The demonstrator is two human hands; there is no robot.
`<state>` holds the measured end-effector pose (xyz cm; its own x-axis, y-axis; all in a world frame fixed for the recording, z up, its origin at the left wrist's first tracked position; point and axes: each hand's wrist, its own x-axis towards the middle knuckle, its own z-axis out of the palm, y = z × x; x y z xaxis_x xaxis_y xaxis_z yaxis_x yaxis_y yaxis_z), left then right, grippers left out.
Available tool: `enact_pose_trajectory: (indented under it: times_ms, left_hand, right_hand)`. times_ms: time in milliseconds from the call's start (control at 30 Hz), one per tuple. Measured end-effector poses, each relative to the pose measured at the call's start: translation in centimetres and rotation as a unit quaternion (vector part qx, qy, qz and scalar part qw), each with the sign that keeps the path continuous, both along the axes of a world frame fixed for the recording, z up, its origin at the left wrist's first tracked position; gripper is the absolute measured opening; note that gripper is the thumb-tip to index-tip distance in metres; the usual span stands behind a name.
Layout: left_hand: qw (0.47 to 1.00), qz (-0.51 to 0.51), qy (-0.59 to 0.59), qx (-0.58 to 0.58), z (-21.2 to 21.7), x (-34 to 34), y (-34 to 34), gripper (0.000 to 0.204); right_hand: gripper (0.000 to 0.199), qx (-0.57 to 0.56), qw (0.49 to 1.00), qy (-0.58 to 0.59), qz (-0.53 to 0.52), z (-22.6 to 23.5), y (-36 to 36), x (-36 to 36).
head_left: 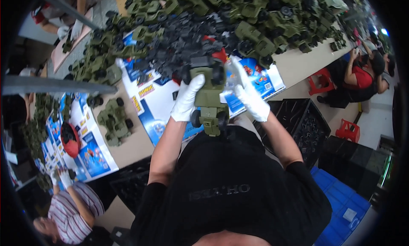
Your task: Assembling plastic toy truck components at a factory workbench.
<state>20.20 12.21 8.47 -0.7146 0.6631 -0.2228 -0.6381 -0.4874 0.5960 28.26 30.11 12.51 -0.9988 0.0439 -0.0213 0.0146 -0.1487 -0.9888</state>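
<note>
In my gloved left hand point(186, 99) is an olive-green toy vehicle point(211, 98) with black wheels, held from its left side over the table's near edge. My gloved right hand point(252, 102) is just to the right of the vehicle, apart from it, with its fingers stretched out. Beyond the vehicle lies a heap of small dark grey plastic parts point(179, 39). A red piece point(219, 55) shows at the heap's near side, close to the vehicle's far end. Printed blue-and-white sheets point(147, 114) lie under and around my hands.
Piles of green toy vehicles point(264, 16) fill the table's far side. A red bowl point(70, 139) stands to the left, near a co-worker in a striped shirt point(74, 207). On the right are a black crate point(298, 122), a blue bin point(341, 207) and red stools point(321, 81).
</note>
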Motion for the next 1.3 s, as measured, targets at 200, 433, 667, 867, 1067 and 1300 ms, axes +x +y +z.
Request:
enact_pose_trajectory:
  times_ms: [200, 433, 667, 867, 1067, 1300]
  left_hand:
    - [0.999, -0.009, 0.044, 0.018, -0.8, 0.5, 5.4, 0.089]
    - [0.958, -0.033, 0.229, -0.171, 1.3, -1.1, 17.1, 0.057]
    - [0.943, -0.073, 0.184, -0.269, 0.5, -1.2, 19.7, 0.038]
    - [0.943, 0.020, 0.125, -0.309, -0.3, -0.5, 17.2, 0.037]
    - [0.886, 0.112, 0.036, -0.449, -5.2, 6.0, 9.4, 0.027]
    - [0.657, 0.221, 0.308, -0.652, -6.5, 3.4, 0.3, 0.020]
  right_hand:
    - [0.070, -0.552, 0.807, -0.165, 0.130, -6.8, 1.6, 5.4]
    - [0.042, -0.438, 0.886, -0.081, -0.130, -2.9, 15.8, 4.0]
    - [0.027, -0.223, 0.940, 0.068, -0.250, 8.7, 44.8, -9.6]
    - [0.080, -0.048, 0.910, 0.039, -0.411, 9.1, 66.9, -17.6]
    - [0.051, 0.100, 0.878, 0.022, -0.467, 5.0, 57.6, -18.4]
    - [0.047, 0.167, 0.923, -0.040, -0.345, 0.9, 37.5, -8.3]
